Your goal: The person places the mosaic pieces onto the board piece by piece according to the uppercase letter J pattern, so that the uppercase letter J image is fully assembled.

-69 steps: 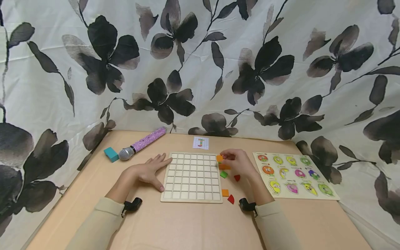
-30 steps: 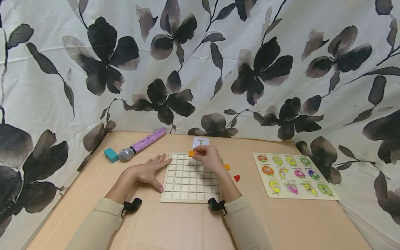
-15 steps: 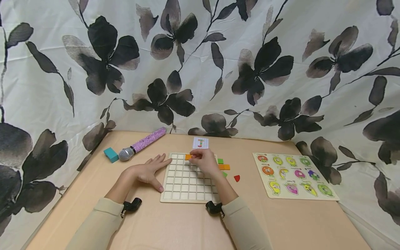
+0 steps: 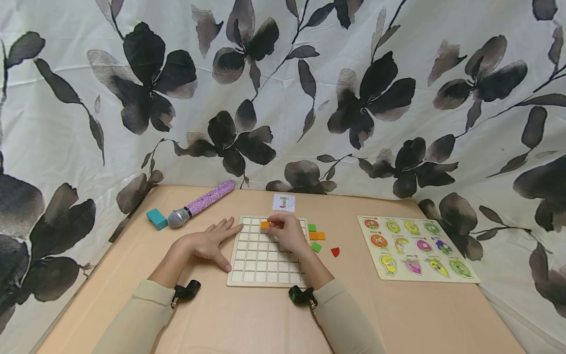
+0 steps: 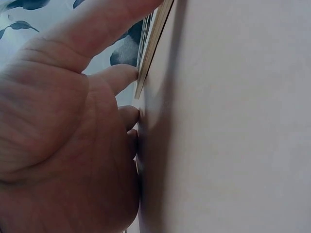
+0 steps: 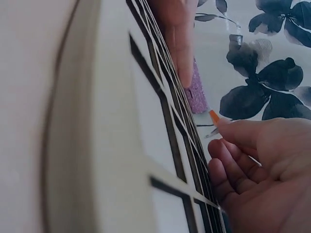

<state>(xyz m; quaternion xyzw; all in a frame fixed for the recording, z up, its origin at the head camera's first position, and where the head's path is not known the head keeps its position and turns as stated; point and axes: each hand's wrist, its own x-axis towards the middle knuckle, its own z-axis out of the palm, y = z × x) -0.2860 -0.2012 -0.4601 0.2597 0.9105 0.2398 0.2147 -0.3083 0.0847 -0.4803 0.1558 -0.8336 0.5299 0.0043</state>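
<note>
A pale wooden grid board (image 4: 252, 280) with rows of square cells lies in the middle of the table. My left hand (image 4: 208, 246) rests at its left edge with fingers spread, the index fingertip and thumb touching the frame. Over the board's top row, my right hand (image 4: 287, 233) pinches a small orange square tile (image 4: 265, 224) between thumb and finger. The right wrist view shows the orange tile (image 6: 214, 117) at the thumb tip, close over the grid. The right hand and forearm hide part of the board's right side.
Right of the board lie green tiles (image 4: 316, 247), orange tiles (image 4: 317, 236) and a red piece (image 4: 335, 252). A patterned card (image 4: 284, 202) lies behind the board. A glittery microphone (image 4: 208, 199) and teal block (image 4: 157, 219) sit back left, a fruit-picture board (image 4: 420, 250) at right.
My right hand has picked an orange tile from beside the board, carried it left and lowered it over the top row. The left hand has stayed in place.
</note>
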